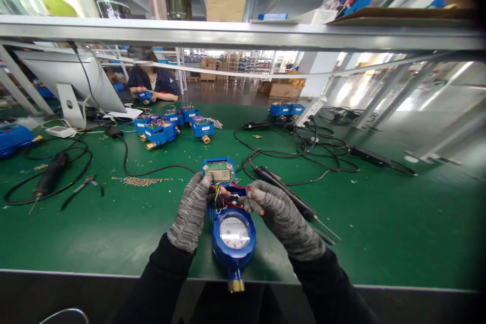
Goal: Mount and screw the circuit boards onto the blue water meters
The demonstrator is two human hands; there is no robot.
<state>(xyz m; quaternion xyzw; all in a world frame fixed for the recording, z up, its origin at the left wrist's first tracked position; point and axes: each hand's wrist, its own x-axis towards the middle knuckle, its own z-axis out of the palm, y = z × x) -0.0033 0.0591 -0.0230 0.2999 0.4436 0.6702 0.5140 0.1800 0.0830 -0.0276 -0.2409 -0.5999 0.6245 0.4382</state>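
Gripping display unit (220, 174) in left hand (193, 205), right hand (277, 210) pinching red wires (240, 187), blue meter (234, 254) between them, black screwdriver (295, 200) just beside right hand.

The left hand (195, 195) and the right hand (271, 202) wear matching knitted gloves in mottled grey, light and dark yarn mixed into fine streaks. The knit leaves some fingertips uncovered and reaches down over the wrists. Toward the near side, the left glove (188, 217) and the right glove (294, 228) each meet a long black sleeve; the left sleeve (163, 268) and the right sleeve (328, 278) look plain and matte. Dark clothing (207, 304) covers the lap at the near edge, its details lost in shadow.
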